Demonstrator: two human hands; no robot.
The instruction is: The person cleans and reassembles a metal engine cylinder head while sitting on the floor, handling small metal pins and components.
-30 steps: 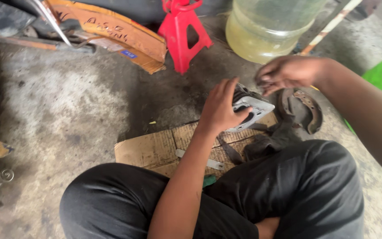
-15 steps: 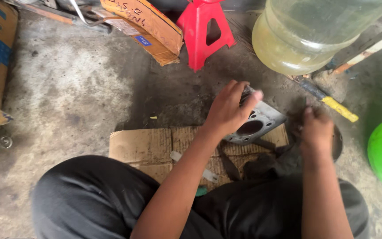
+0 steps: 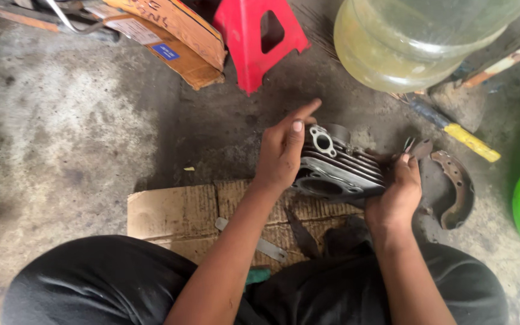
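Now | finned cylinder (image 3: 338, 168) lies left-right, bore toward camera | left hand (image 3: 284, 153) loosely open on it | right hand (image 3: 395, 195) grips its end

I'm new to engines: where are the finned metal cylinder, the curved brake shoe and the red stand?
finned metal cylinder (image 3: 338, 171), head view, on its ribbed side.
curved brake shoe (image 3: 460, 186), head view, on its arc.
red stand (image 3: 245, 42), head view, on its left leg.

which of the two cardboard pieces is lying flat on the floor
The plain brown cardboard sheet just in front of the person's knees lies flat under the finned cylinder. The other, an orange-printed box beside the red stand, sits tilted.
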